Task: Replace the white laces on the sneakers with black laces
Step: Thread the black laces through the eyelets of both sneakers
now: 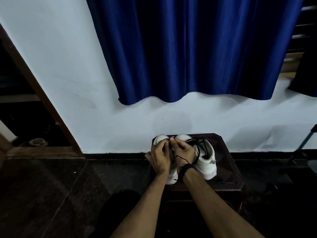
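Both hands lace the left of two white sneakers with black cord on a small dark desk.

The left hand (160, 158) and right hand (184, 150) meet over the left white leather sneaker (171, 177), fingers curled together near its toe end, apparently pinching the thin black lace (173, 156); the exact hold is hidden. The right white sneaker (206, 160) stands just beside it, black lace already loosely through it. Both rest on the dark wooden desk (229, 169) against the wall. To do this well, I judge each lace tip should be fed straight through its eyelet, then both ends drawn even before crossing. No containers are visible, and no white laces.
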Tool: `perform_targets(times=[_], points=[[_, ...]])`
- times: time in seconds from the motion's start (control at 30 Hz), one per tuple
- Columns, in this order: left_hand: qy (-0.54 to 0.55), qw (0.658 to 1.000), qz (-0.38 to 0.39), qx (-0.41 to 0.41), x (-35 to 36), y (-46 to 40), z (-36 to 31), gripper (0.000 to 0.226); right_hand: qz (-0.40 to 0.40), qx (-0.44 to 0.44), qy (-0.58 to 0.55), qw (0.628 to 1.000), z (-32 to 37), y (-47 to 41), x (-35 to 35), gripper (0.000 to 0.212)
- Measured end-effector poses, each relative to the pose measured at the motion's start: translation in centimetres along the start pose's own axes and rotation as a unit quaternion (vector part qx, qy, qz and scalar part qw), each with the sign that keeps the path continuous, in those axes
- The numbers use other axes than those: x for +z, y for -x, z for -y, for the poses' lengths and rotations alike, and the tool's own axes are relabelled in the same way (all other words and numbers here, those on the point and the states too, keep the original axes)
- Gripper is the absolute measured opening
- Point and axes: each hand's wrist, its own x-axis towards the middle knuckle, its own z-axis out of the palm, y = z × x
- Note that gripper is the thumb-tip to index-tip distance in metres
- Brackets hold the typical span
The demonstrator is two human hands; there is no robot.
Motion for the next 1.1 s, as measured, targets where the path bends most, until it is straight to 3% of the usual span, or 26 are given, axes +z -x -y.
perform_targets(times=[0.23,0.33,0.43,0.57,0.73,0.93,1.0,1.1], points=[[0.025,0.998,-0.024,0.051,0.2,0.2,0.1,0.028,0.007,0.005,0.022,1.0,0.3,0.0,0.0,0.018],[-0.051,0.996,-0.023,0.072,0.4,0.3,0.4,0.022,0.016,-0.021,0.053,0.998,1.0,0.3,0.1,0.015],[-0.14,0.988,-0.01,0.063,0.8,0.2,1.0,0.034,0.026,-0.048,0.07,0.996,2.4,0.3,0.3,0.017],[-0.162,0.985,0.046,0.043,1.3,-0.3,1.4,0.047,0.08,-0.096,0.091,0.988,5.7,0.7,1.5,0.009],[-0.226,0.969,0.095,0.028,1.5,-0.8,0.8,0.046,0.057,-0.131,0.07,0.987,8.8,0.8,2.3,0.007],[-0.281,0.958,0.051,0.019,2.4,-0.2,-0.1,0.043,0.114,-0.183,0.08,0.973,11.3,0.5,3.8,0.015],[-0.274,0.959,0.048,0.059,2.4,0.3,-1.1,0.042,0.117,-0.187,0.093,0.971,11.7,-0.1,4.1,0.019],[-0.252,0.943,0.077,0.202,2.9,0.6,-1.4,0.013,0.138,-0.17,0.11,0.97,12.7,-1.1,3.8,0.018]])
